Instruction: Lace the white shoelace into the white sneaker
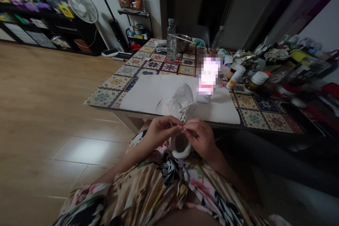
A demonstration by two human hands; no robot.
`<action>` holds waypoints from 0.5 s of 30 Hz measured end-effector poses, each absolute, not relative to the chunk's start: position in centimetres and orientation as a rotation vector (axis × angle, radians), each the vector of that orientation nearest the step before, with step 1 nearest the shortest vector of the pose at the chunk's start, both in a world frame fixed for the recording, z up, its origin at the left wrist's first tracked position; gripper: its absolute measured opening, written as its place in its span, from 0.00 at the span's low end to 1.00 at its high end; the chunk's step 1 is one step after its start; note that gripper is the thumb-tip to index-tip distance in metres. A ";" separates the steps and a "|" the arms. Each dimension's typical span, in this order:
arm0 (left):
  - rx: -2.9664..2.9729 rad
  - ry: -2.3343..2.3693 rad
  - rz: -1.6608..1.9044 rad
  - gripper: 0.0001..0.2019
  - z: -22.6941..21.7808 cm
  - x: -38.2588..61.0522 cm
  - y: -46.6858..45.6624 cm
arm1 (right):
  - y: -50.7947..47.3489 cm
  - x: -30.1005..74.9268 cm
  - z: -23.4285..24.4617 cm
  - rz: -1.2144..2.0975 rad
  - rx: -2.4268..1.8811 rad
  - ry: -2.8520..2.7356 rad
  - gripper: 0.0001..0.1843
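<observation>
A white sneaker (181,95) rests against the table's near edge, its toe over a white sheet (143,93) and its heel opening towards my body. White laces cross its tongue. Above the opening, my left hand (163,130) pinches what looks like a shoelace between thumb and fingers. My right hand (200,134) pinches at the same spot, its fingertips almost touching the left ones. The lace ends (182,126) are small and mostly covered by my fingers.
Beyond the shoe, a lit phone (209,76), blurred out, stands propped on the sheet. A plastic bottle (171,40) and a metal bowl (183,43) stand farther back on the patterned table (116,82). Several bottles and jars, including a white jar (256,82), crowd the right side.
</observation>
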State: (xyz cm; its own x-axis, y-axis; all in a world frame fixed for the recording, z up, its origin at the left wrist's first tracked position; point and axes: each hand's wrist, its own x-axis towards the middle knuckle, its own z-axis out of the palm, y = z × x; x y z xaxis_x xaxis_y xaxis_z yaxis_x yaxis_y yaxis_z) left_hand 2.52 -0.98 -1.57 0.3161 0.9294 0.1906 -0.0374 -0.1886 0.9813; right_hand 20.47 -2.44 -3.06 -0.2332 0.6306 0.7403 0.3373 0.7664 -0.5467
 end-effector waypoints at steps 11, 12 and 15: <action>1.352 0.943 1.240 0.09 -2.8 2.0 1.7 | -2.1 21.9 -1.5 0.454 -0.498 -2.060 0.07; 1.349 0.962 1.262 0.09 -3.0 2.1 2.0 | -2.0 21.9 -1.5 0.470 -0.490 -2.079 0.08; 1.337 0.997 1.315 0.10 -3.6 2.6 2.5 | -1.8 21.9 -1.5 0.482 -0.464 -2.084 0.11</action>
